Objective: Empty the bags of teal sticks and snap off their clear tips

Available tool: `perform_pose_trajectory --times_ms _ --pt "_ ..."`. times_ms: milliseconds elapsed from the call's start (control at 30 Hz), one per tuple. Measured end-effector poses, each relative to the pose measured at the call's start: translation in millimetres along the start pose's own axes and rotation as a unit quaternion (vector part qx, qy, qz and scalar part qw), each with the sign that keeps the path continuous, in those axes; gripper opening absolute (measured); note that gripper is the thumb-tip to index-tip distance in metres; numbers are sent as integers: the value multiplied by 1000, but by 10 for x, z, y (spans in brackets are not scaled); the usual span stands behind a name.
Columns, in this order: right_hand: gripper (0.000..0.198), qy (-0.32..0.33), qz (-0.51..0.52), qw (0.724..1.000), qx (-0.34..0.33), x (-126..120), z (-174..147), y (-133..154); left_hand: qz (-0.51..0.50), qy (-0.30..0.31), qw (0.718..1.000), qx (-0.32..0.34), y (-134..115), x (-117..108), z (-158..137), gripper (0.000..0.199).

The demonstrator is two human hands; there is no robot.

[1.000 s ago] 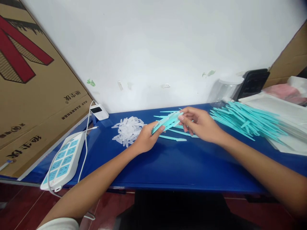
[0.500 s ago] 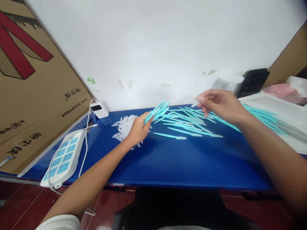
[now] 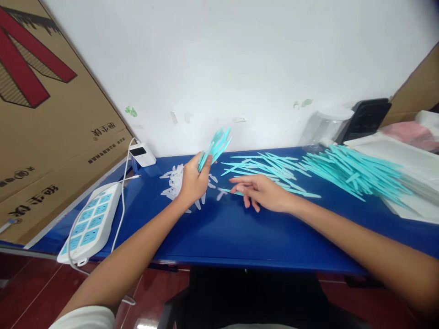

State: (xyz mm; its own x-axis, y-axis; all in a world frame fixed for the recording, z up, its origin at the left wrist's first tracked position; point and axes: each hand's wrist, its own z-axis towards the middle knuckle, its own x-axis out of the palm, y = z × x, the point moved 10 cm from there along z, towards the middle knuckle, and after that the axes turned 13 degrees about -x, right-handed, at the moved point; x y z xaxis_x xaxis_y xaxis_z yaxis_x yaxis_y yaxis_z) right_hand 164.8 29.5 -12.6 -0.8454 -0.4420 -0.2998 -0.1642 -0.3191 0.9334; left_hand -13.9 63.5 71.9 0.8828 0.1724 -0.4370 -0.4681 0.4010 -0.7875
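My left hand point(image 3: 196, 180) is closed around a bunch of turquoise eyebrow razors point(image 3: 219, 144), their thin ends fanned upward. Under and behind it lies a pile of small translucent blade caps point(image 3: 174, 182) on the blue table. My right hand point(image 3: 262, 192) is held over the table with fingers apart, palm down. Just off its fingertips is a blurred translucent cap point(image 3: 220, 195); whether it rests on the table I cannot tell. Beyond the right hand, loose eyebrow razors point(image 3: 274, 165) lie spread out, partly hidden by it.
A dense heap of turquoise razors point(image 3: 356, 176) lies at the right, partly over a white tray point(image 3: 411, 164). Behind stand a clear jar point(image 3: 331, 123) and a black object point(image 3: 368, 116). At left are a power strip point(image 3: 87, 228), a white device point(image 3: 142, 155) and a big carton point(image 3: 61, 151).
My right hand has swung left and down from above the razors, and its pinch on a cap has opened. The left hand's bunch has tilted more upright. The right-hand heap now shows fully.
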Motion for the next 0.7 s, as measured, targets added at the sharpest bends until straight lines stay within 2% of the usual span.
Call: perform_pose_trajectory --times_ms 67,133,233,300,367,467,567,700 --pt "50 -47 -30 998 -27 -156 20 41 -1 55 998 -5 19 139 -24 44" --pt "44 -123 -96 986 -54 -454 -3 122 -1 113 994 -7 35 283 -58 46" --pt "44 -255 -187 943 -100 -954 -140 345 14 183 983 -10 57 454 -121 48" --pt "44 -299 -216 921 -129 -1150 -230 510 25 218 976 -12 60 536 -166 50" --pt "40 -285 -231 917 -155 -1183 -257 651 29 241 970 -8 42 587 -208 52" --pt "36 -217 -263 923 -177 -1044 -239 776 27 262 965 -11 19 627 -254 53" --pt "37 -159 -282 928 -185 -867 -210 771 28 285 958 -20 13 665 -291 53" --pt "32 -128 -298 923 -206 -746 -187 722 36 288 957 -27 2 671 -304 53"
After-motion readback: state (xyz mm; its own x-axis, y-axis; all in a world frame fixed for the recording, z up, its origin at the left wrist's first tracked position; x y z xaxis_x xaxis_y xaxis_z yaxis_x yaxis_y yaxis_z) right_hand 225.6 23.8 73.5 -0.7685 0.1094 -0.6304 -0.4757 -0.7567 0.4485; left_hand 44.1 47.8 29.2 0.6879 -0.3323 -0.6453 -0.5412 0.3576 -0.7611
